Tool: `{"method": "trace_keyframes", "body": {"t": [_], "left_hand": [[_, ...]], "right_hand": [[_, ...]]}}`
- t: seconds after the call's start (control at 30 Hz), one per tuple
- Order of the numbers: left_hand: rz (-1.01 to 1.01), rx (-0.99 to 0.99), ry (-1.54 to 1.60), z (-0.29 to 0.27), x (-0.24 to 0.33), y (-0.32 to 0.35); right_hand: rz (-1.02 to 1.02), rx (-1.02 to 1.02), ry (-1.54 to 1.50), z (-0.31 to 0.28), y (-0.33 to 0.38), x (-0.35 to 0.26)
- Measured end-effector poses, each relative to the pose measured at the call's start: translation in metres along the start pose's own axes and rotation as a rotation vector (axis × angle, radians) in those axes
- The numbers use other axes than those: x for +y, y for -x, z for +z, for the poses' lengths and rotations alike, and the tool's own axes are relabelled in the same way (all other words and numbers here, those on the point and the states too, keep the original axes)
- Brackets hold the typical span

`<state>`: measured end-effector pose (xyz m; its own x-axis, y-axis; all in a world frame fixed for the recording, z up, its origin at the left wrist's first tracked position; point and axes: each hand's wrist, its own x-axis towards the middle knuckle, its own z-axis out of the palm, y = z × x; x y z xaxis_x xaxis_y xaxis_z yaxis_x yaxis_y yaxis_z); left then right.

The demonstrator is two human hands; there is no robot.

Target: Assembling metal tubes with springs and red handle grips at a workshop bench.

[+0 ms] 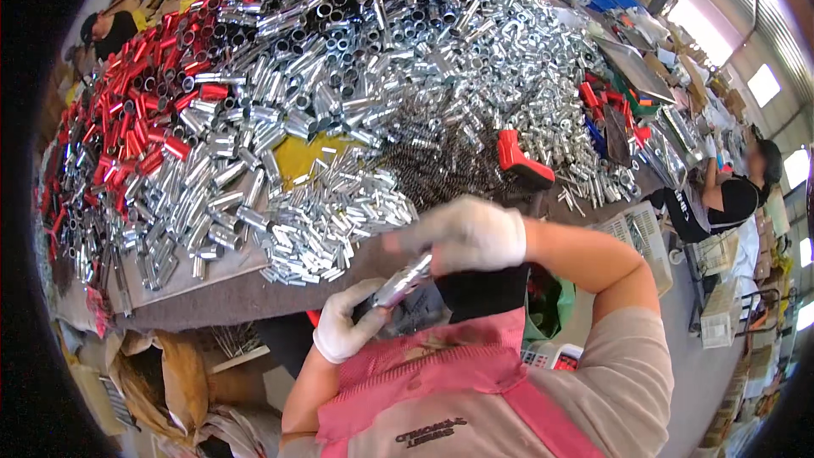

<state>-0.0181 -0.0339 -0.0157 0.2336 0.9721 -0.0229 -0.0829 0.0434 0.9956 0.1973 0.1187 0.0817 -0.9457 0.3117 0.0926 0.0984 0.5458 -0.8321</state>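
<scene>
My left hand (349, 322), in a white glove, grips a shiny silver metal tube (400, 285) in front of my pink apron. The tube tilts up to the right, with holes or fittings toward its upper end. My right hand (471, 233), also gloved in white, is at that upper end. Motion smears its fingers, so whether they pinch anything cannot be made out. Just beyond my hands, the table holds a heap of small silver pins (326, 229) and a pile of dark coil springs (441, 157). A red-and-black tool (521, 159) rests beside the springs.
Large silver tubes (225, 153), red tubes (140, 131) and small silver fittings (543, 76) cover the table. A white plastic crate (636, 237) stands right of my right arm. One co-worker (721, 199) sits at the right; another person (110, 32) is at the far left.
</scene>
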Motion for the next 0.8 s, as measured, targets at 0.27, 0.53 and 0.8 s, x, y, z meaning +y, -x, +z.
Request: {"method": "trace_keyframes", "body": {"t": [0.27, 0.53, 0.8], "left_hand": [[0.21, 0.326, 0.331, 0.01, -0.035, -0.017], [0.182, 0.448, 0.291, 0.02, -0.037, -0.016], [0.227, 0.455, 0.259, 0.018, -0.037, -0.018]], "right_hand": [[0.989, 0.573, 0.868, -0.267, -0.009, 0.191], [0.779, 0.508, 1.064, -0.281, -0.007, 0.213], [0.365, 0.733, 1.127, -0.249, -0.024, 0.181]]}}
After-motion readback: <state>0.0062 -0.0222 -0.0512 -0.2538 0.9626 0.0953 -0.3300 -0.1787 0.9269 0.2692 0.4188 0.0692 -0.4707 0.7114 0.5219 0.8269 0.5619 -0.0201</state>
